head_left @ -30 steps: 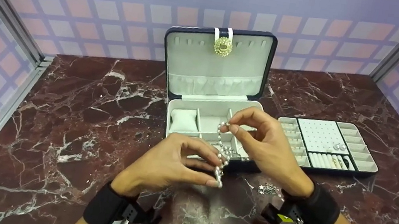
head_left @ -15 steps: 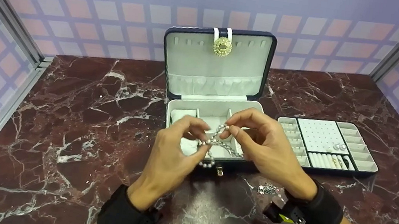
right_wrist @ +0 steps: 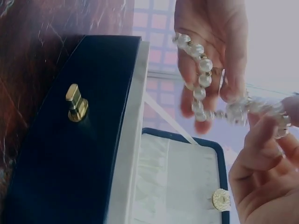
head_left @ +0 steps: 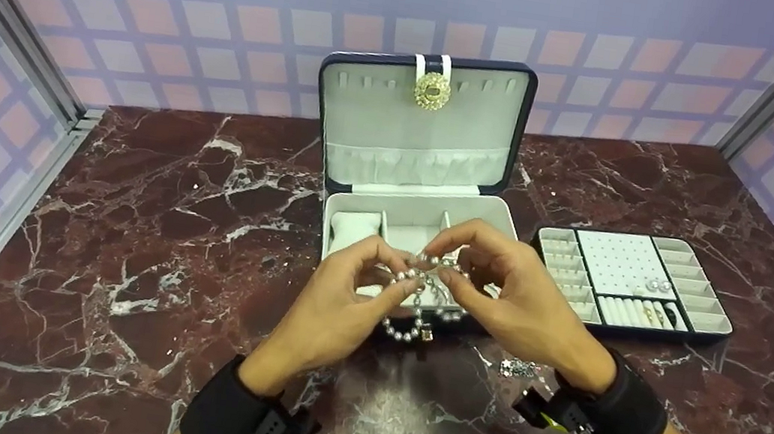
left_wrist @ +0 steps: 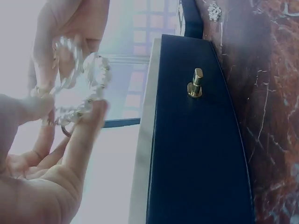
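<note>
Both hands are at a pearl necklace, a string of pale beads with small gold spacers, in front of the open jewelry box. My left hand pinches one stretch of it between thumb and fingers, and a loop of beads hangs below. On the other side, my right hand pinches another stretch close to the left fingertips. In the right wrist view the beads droop in a curve by the left fingers. Whether a clasp lies between the fingertips is hidden.
Right of the box lies a sectioned tray with pearl earrings and several rings. A small silvery piece of jewelry rests on the marble table near the right wrist. A white cushion sits inside the box.
My left hand has risen from lower in front of the box and come close to the right. The necklace is now bunched between both hands, with loops hanging. The right hand has barely shifted.
</note>
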A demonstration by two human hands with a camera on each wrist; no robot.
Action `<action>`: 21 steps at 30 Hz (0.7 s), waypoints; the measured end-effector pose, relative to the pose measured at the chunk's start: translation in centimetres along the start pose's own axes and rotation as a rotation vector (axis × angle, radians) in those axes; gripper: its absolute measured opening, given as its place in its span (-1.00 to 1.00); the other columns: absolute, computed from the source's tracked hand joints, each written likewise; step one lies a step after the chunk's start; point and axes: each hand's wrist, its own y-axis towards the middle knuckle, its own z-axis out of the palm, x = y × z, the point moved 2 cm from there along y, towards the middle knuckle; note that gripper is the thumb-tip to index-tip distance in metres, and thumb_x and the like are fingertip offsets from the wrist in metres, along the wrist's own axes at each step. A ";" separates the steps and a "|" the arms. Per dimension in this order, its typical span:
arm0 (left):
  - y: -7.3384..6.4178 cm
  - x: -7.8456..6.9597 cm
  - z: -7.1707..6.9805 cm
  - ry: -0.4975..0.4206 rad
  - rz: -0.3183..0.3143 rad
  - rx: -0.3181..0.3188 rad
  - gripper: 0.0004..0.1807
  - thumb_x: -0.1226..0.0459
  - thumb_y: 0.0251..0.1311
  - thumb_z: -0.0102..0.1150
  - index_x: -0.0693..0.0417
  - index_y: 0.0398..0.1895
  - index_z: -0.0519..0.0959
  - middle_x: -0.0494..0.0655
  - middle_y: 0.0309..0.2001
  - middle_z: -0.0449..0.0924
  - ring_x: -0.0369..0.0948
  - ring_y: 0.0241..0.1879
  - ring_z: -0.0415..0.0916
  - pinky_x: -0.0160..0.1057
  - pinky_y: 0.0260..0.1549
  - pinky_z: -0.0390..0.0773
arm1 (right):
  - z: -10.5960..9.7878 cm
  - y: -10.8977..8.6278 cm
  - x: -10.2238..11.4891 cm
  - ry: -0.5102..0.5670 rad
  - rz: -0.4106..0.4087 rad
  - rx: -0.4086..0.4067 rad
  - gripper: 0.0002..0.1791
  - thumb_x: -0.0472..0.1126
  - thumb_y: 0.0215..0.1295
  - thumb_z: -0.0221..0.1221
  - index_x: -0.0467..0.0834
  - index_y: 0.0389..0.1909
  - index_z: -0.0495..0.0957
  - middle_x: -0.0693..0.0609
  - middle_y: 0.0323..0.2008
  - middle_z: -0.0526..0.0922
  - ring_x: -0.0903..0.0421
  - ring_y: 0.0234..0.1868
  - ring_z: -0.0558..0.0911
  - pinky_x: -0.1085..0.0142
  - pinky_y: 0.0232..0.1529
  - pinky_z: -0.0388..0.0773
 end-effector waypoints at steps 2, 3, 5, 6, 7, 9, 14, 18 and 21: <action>0.0 0.0 0.0 -0.047 -0.044 0.014 -0.87 0.49 0.33 0.16 0.37 -0.15 0.44 0.23 0.13 0.55 0.05 0.04 0.67 -0.08 -0.08 0.77 | 0.1 0.0 0.1 -0.022 -0.061 0.002 -0.67 -0.52 0.28 0.20 -0.14 0.00 0.59 0.03 -0.11 0.71 0.21 -0.44 0.58 0.38 -0.45 0.57; 0.0 0.0 -0.1 -0.074 -0.069 0.017 -0.87 0.49 0.34 0.15 0.38 -0.14 0.43 0.24 0.12 0.57 0.05 0.02 0.68 -0.06 -0.09 0.77 | 0.1 0.0 0.1 -0.028 -0.093 -0.003 -0.65 -0.55 0.25 0.19 -0.17 -0.01 0.59 0.01 -0.10 0.71 0.20 -0.40 0.60 0.38 -0.40 0.61; -0.1 0.0 -0.2 -0.131 -0.129 0.015 -0.86 0.49 0.36 0.13 0.37 -0.11 0.42 0.25 0.08 0.62 0.05 -0.03 0.72 -0.04 -0.09 0.77 | 0.2 -0.1 0.1 -0.036 -0.158 -0.017 -0.64 -0.58 0.21 0.21 -0.21 -0.02 0.58 -0.02 -0.11 0.71 0.18 -0.33 0.64 0.38 -0.30 0.66; -0.1 0.0 -0.3 -0.163 -0.161 0.013 -0.85 0.49 0.37 0.12 0.36 -0.09 0.41 0.28 0.04 0.64 0.06 -0.07 0.74 -0.03 -0.08 0.76 | 0.3 -0.1 0.2 -0.038 -0.187 -0.019 -0.65 -0.57 0.20 0.23 -0.22 -0.03 0.58 -0.03 -0.11 0.71 0.18 -0.29 0.65 0.37 -0.25 0.67; -0.1 0.0 -0.3 -0.188 -0.193 0.010 -0.84 0.48 0.38 0.11 0.35 -0.06 0.40 0.30 0.02 0.66 0.05 -0.11 0.76 -0.03 -0.08 0.76 | 0.4 -0.1 0.2 -0.044 -0.218 -0.014 -0.65 -0.55 0.19 0.26 -0.22 -0.03 0.58 -0.02 -0.12 0.71 0.17 -0.27 0.65 0.36 -0.23 0.68; -0.2 0.0 -0.4 -0.218 -0.247 0.010 -0.81 0.47 0.41 0.08 0.34 0.01 0.39 0.32 0.02 0.67 0.03 -0.13 0.78 -0.05 -0.07 0.76 | 0.5 -0.2 0.3 -0.069 -0.279 0.014 -0.65 -0.51 0.17 0.32 -0.20 -0.03 0.59 0.00 -0.11 0.72 0.15 -0.23 0.66 0.36 -0.17 0.68; -0.2 -0.4 -0.7 -0.203 -0.329 -0.014 -0.69 0.48 0.44 0.00 0.26 0.20 0.41 0.26 -0.04 0.71 -0.08 -0.22 0.77 -0.12 -0.06 0.76 | 1.1 -0.3 0.6 -0.193 -0.401 0.126 -0.59 -0.41 0.09 0.42 -0.15 -0.01 0.62 0.06 -0.08 0.74 0.16 -0.13 0.66 0.37 -0.04 0.64; -0.3 -0.6 -0.9 -0.201 -0.353 -0.019 -0.66 0.46 0.44 -0.01 0.22 0.24 0.42 0.15 -0.08 0.73 -0.14 -0.22 0.73 -0.17 -0.06 0.74 | 1.6 -0.3 0.5 -0.234 -0.423 0.164 -0.64 -0.39 0.12 0.40 -0.16 -0.03 0.63 0.04 -0.08 0.74 0.16 -0.05 0.69 0.37 0.07 0.65; -0.3 -0.6 -1.0 -0.211 -0.352 0.004 -0.64 0.43 0.45 0.00 0.21 0.27 0.41 0.13 -0.05 0.73 -0.14 -0.16 0.72 -0.18 -0.03 0.72 | 1.8 -0.3 0.1 -0.203 -0.426 0.144 -0.69 -0.42 0.16 0.36 -0.17 -0.07 0.64 0.02 -0.09 0.75 0.13 -0.04 0.72 0.33 0.10 0.66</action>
